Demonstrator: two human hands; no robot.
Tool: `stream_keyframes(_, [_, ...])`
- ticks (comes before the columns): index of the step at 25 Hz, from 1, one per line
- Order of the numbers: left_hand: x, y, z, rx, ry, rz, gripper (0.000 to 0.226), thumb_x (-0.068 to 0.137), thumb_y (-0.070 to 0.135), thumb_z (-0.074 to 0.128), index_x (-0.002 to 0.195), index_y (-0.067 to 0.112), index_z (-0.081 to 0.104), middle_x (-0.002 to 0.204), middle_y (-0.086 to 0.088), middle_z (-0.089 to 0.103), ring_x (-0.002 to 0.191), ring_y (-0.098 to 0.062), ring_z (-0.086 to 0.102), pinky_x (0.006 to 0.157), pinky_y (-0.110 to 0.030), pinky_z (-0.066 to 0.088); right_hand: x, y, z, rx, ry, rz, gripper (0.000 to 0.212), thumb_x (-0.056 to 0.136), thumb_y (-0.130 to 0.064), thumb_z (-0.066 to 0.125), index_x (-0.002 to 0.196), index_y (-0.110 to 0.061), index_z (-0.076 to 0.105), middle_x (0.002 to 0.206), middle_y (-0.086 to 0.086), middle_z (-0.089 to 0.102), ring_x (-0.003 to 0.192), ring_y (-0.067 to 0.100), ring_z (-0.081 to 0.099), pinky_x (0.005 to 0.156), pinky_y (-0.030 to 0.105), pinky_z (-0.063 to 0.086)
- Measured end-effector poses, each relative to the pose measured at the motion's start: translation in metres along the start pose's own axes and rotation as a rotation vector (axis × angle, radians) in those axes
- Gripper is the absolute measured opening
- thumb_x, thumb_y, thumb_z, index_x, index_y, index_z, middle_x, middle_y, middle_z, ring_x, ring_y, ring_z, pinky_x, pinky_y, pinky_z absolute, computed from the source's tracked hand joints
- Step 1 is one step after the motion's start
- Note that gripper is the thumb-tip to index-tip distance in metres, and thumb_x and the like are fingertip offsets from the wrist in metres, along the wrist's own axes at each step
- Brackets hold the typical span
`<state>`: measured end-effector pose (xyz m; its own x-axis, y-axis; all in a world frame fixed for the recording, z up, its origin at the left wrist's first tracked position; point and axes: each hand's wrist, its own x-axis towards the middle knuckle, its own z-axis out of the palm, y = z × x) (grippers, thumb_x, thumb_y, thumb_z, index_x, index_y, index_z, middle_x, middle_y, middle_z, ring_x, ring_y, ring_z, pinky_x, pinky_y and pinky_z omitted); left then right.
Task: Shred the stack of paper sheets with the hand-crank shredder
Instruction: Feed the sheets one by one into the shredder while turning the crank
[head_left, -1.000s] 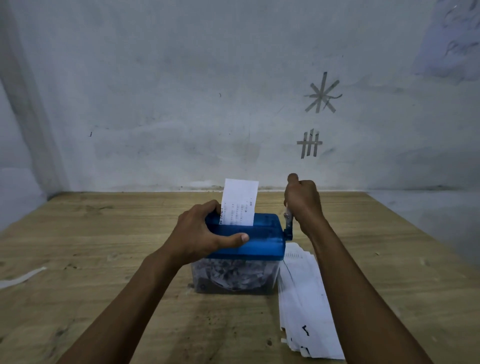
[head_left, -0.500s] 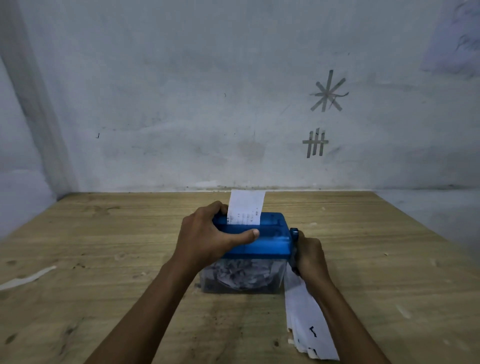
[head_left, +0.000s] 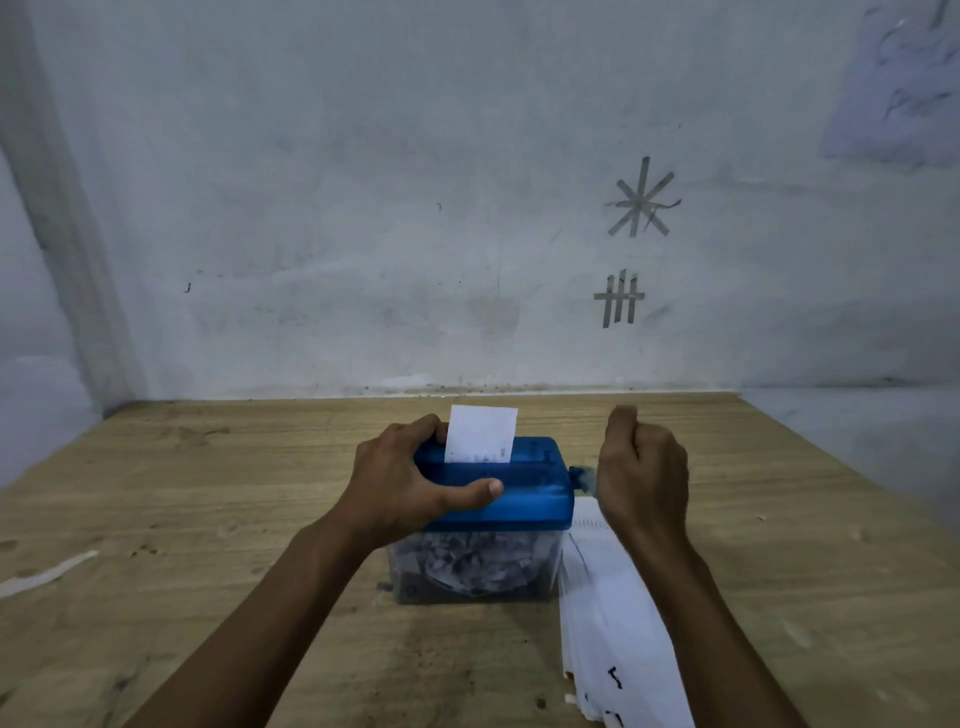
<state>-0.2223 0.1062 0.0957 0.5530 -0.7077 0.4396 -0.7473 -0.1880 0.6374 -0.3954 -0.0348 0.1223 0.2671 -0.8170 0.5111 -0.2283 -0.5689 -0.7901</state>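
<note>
My left hand (head_left: 410, 480) is clamped over the blue lid (head_left: 524, 486) of the shredder (head_left: 483, 519), the fingers curled over its far edge and the thumb pressed flat along the near face, so that grip is closed on the lid. My right hand (head_left: 644, 467) is curled into a fist just to the right of the shredder, level with the lid. A small blue stub of the crank (head_left: 581, 475) pokes out from the lid's right side and runs into that fist, but the handle itself is hidden behind my fingers, so I cannot tell for certain how the grip sits on it; it looks pressed together around it.

One sheet of paper (head_left: 480, 434) stands upright in the slot on top of the lid, just beside my left fingers, its lower edge with faint print sunk into the slot. Below the lid the clear bin (head_left: 467, 566) is packed with grey and white shreds. The shredder rests on the wooden counter (head_left: 208, 493), near the middle and set back from the wall (head_left: 363, 208).

The stack of paper sheets (head_left: 613, 623) lies flat on the counter right against the shredder's right side, stretching toward me under my right forearm, with some black marks at its near end. A pale strip (head_left: 47, 571) lies far to the left on the counter.
</note>
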Motion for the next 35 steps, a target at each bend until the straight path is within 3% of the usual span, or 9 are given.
stream_keyframes(11, [-0.004,-0.001,0.008,0.010,0.093,-0.016,0.066,0.049,0.091,0.069,0.085,0.039,0.052,0.094,0.014,0.061,0.088,-0.009,0.059,0.081,-0.038,0.054,0.073,0.014,0.061,0.049,-0.104,0.361,0.043,0.102,-0.031,0.035,0.071,-0.008,0.054,0.072,0.009,0.058,0.064,0.022,0.052,0.059,0.032,0.037])
stream_keyframes(15, [-0.006,0.001,0.012,-0.008,0.163,-0.006,0.065,0.051,0.088,0.073,0.091,0.038,0.058,0.099,0.019,0.066,0.090,-0.003,0.062,0.078,-0.036,0.058,0.043,0.069,0.074,0.203,-0.384,0.516,0.029,0.089,-0.030,0.057,0.078,-0.003,0.055,0.076,0.019,0.056,0.068,0.029,0.054,0.063,0.039,0.043])
stream_keyframes(17, [-0.006,0.000,0.011,-0.005,0.193,-0.009,0.067,0.052,0.086,0.074,0.095,0.036,0.062,0.102,0.019,0.067,0.091,-0.001,0.063,0.079,-0.035,0.058,0.027,0.083,0.068,0.133,-0.490,0.488,0.023,0.091,-0.020,0.061,0.081,0.000,0.059,0.077,0.019,0.061,0.070,0.031,0.059,0.062,0.041,0.049])
stream_keyframes(19, [-0.006,0.000,0.011,0.010,0.211,-0.013,0.068,0.053,0.085,0.073,0.097,0.034,0.062,0.101,0.019,0.067,0.091,0.000,0.063,0.080,-0.035,0.058,0.011,0.081,0.058,0.058,-0.436,0.494,0.023,0.101,-0.012,0.050,0.082,-0.003,0.061,0.074,0.013,0.062,0.064,0.023,0.058,0.056,0.033,0.044])
stream_keyframes(22, [-0.009,0.003,0.012,0.047,0.205,-0.007,0.068,0.054,0.087,0.070,0.097,0.036,0.060,0.100,0.019,0.066,0.090,-0.001,0.062,0.082,-0.037,0.057,-0.013,0.071,0.032,0.112,-0.383,0.473,0.037,0.105,-0.023,0.041,0.078,-0.006,0.060,0.065,0.009,0.058,0.055,0.016,0.049,0.053,0.029,0.035])
stream_keyframes(25, [-0.009,0.001,0.010,0.074,0.171,0.011,0.067,0.055,0.091,0.065,0.099,0.040,0.058,0.101,0.022,0.065,0.093,-0.003,0.062,0.089,-0.042,0.054,-0.026,0.044,0.000,0.101,-0.375,0.284,0.044,0.105,-0.028,0.041,0.066,-0.011,0.054,0.055,0.003,0.046,0.047,0.012,0.038,0.050,0.029,0.033])
stream_keyframes(28, [-0.006,0.001,0.007,0.107,0.120,0.031,0.069,0.056,0.092,0.059,0.101,0.041,0.058,0.104,0.021,0.064,0.099,-0.005,0.059,0.096,-0.040,0.044,-0.010,0.007,-0.014,0.067,-0.126,0.075,0.053,0.103,-0.026,0.043,0.052,-0.013,0.045,0.046,0.001,0.041,0.041,0.010,0.034,0.045,0.026,0.029])
stream_keyframes(31, [-0.007,0.004,0.007,0.129,0.076,0.040,0.069,0.055,0.092,0.054,0.101,0.041,0.056,0.105,0.020,0.063,0.101,-0.006,0.055,0.095,-0.038,0.034,0.021,-0.013,0.003,0.101,0.029,0.194,0.053,0.103,-0.029,0.043,0.053,-0.012,0.044,0.049,0.003,0.042,0.045,0.016,0.037,0.053,0.029,0.029])
stream_keyframes(35, [-0.006,-0.005,0.003,0.058,0.068,0.068,0.066,0.055,0.090,0.063,0.098,0.041,0.057,0.105,0.020,0.064,0.101,-0.006,0.058,0.096,-0.048,0.047,0.062,-0.020,0.026,0.098,-0.165,0.342,0.037,0.096,-0.025,0.045,0.062,-0.009,0.045,0.056,0.007,0.047,0.052,0.023,0.048,0.057,0.032,0.039])
